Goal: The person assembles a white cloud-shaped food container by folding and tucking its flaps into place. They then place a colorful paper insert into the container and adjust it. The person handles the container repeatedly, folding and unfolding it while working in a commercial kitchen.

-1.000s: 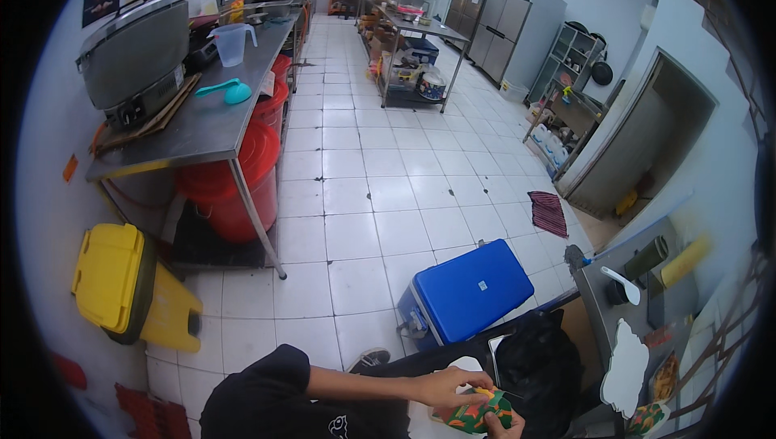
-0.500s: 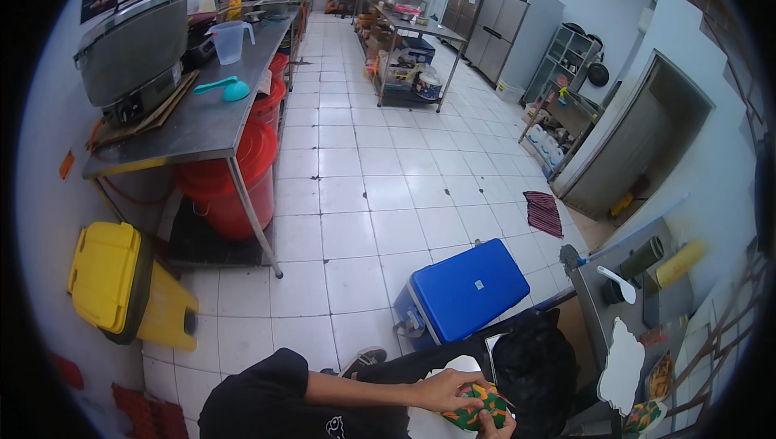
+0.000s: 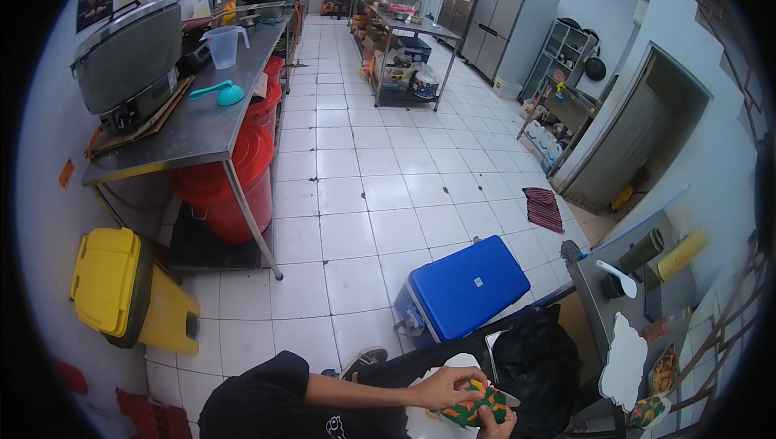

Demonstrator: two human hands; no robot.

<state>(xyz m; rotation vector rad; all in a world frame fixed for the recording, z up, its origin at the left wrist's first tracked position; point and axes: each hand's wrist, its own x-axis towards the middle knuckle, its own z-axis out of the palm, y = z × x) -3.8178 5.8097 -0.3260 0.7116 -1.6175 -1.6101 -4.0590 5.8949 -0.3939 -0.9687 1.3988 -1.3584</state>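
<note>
Low in the view, my left hand (image 3: 446,388) and my right hand (image 3: 494,424) are closed on a small green patterned piece (image 3: 467,413) with red, orange and yellow shapes. It looks like fabric, but I cannot tell its exact kind. My left fingers press on its upper side while my right thumb rests on its near side. A pale, pointed edge (image 3: 512,399) sticks out at its right; what it belongs to is unclear. Under my hands lies a white sheet-like thing (image 3: 420,425). Just to the right is a black, crumpled bundle (image 3: 535,370).
A blue cooler box (image 3: 469,285) stands ahead on the tiled floor. To the left are a yellow bin (image 3: 109,281), red tubs (image 3: 234,180) and a steel table (image 3: 194,136). At right, a counter (image 3: 594,293) carries a white ladle-like spoon (image 3: 616,277) and another green patterned piece (image 3: 650,411).
My fingers have shifted slightly on the green patterned piece, which is turned a little. The pale pointed edge shows more at its right. Both hands stay closed on the piece.
</note>
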